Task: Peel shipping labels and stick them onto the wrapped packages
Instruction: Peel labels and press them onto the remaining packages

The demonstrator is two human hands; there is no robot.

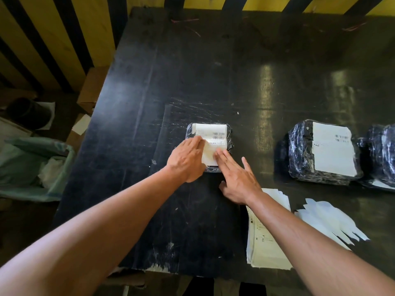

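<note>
Pressing down with flat fingers, the left hand (188, 160) lies on the left side of a white label (210, 144). The fingers are straight and hold nothing. The right hand (236, 178) is flat too, and its fingertips (219, 155) touch the near right part of the same label. Its thumb points out to the left, low by the surface.

The label sits on top of a small package (209, 146) wrapped in black plastic. The label has bar codes on its far right part. The package rests on the dark surface (192, 82), near the middle of it.

Under the right arm, on the near right part of the surface, lies a stack of label sheets (265, 242) with small print on them. Just right of that stack is a loose pile of white backing papers (329, 218), spread out like a fan.

To the right of the small package, and well apart from it, sits a bigger wrapped package (320, 152) with a white label of its own on top. Another wrapped package (382, 154) sits just beside it at the right edge of the view.

Off the surface on the left, a green bag (32, 167) stands open with white scraps inside. A brown box (92, 88) stands farther back on the left. Behind it all is a wall with yellow and black stripes (53, 39).
</note>
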